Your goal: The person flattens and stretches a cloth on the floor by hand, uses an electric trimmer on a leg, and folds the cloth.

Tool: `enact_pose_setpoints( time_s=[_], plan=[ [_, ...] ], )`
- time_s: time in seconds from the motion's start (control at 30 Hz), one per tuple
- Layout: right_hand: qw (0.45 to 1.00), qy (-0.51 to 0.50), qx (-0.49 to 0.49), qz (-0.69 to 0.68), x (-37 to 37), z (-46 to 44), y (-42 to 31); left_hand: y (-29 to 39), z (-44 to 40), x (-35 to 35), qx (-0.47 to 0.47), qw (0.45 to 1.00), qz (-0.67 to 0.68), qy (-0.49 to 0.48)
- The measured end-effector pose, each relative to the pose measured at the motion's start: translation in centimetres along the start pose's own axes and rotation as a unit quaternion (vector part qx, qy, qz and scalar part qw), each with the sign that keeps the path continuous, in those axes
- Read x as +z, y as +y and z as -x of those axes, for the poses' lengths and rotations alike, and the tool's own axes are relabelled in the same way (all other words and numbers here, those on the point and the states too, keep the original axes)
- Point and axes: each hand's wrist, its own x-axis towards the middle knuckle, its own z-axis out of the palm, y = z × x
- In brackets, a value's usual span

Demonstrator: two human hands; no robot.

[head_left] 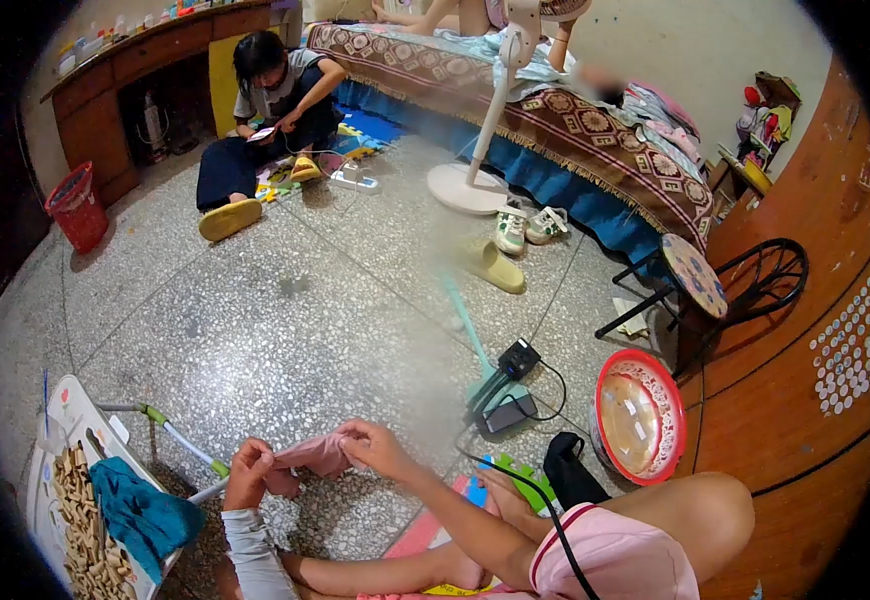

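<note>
A small pink cloth (317, 456) is stretched between my two hands above the speckled floor. My left hand (248, 472), below a light grey sleeve, pinches its left end. At the other end, the fingers of my right hand (375, 447) are closed on the cloth's upper corner. Part of the fabric hangs down near my left fingers; its exact kind is unclear. Left of my left hand stands a small white table (80, 400) bearing a heap of small tan pieces (85, 520) and a teal cloth (145, 510).
A red-rimmed basin (677, 420) sits at right, near a black cable and chargers (517, 360). Ahead are a white fan (470, 190), a slipper (500, 268), shoes (512, 230) and a stool (693, 275). A person (270, 110) sits by the desk; another lies on the bed (405, 65).
</note>
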Motion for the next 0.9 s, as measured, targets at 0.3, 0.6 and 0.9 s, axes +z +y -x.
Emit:
enact_pose_setpoints(
  time_s=[0.3, 0.6, 0.9],
  plan=[
    [0.996, -0.005, -0.076, 0.047, -0.3, -0.3, 1.5, 0.0, -0.1, -0.1, -0.009, 1.0, -0.005, 0.002],
    [0.994, -0.06, -0.075, 0.049, 0.1, 0.1, 1.1, 0.9, 0.1, 0.7, -0.034, 0.999, 0.016, -0.004],
    [0.997, -0.065, -0.038, 0.013, -0.2, 0.2, 0.7, 0.4, 0.0, 0.5, -0.032, 0.999, -0.014, -0.028]
  ],
)
